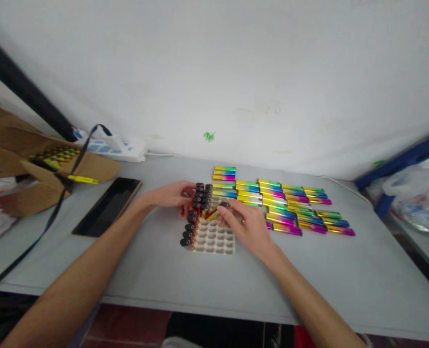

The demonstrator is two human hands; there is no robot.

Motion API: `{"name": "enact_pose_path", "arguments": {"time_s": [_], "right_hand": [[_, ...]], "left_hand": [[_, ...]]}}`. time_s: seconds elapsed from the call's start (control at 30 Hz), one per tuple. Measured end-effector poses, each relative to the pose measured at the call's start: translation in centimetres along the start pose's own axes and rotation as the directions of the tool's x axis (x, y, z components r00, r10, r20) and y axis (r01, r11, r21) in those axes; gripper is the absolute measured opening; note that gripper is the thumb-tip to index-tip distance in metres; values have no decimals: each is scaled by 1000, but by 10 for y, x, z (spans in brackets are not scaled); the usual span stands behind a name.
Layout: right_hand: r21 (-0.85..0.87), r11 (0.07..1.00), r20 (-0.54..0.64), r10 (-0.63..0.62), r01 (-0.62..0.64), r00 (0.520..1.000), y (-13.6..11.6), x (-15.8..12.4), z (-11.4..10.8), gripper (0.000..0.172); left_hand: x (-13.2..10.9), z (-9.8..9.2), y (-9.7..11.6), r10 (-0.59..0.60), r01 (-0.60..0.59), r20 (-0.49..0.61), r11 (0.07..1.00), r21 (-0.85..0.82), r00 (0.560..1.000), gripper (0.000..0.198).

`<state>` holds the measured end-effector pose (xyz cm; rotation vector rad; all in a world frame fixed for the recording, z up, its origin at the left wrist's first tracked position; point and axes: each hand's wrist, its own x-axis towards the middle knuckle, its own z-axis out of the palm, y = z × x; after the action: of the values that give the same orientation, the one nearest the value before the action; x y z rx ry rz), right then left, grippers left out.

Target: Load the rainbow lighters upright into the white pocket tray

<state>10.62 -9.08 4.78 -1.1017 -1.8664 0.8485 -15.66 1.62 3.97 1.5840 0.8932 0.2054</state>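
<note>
The right of the 2 hands [249, 224] pinches a slim, shiny yellow-and-red piece with a black cap [210, 213] between thumb and fingers, tilted over a pale tray with round holes [214, 237] on the grey table [156, 270]. The left hand [174, 195] curls partly open at the tray's far left, beside upright black-capped pieces [207, 193], and whether it grips any I cannot tell. Rainbow-coloured metallic tubes [274, 195] lie in rows to the right.
</note>
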Motion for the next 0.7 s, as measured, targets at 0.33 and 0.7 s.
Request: {"name": "enact_pose_path", "arguments": {"time_s": [0.33, 0.7], "right_hand": [[-155, 987, 63, -25, 34, 998, 10, 0, 16, 39], [-677, 702, 178, -136, 222, 975, -13, 5, 35, 32]], "left_hand": [[-4, 4, 9, 15, -15, 1, 1000, 4, 1000, 33], [-1, -3, 3, -21, 21, -8, 993, 117, 1000, 54]]}}
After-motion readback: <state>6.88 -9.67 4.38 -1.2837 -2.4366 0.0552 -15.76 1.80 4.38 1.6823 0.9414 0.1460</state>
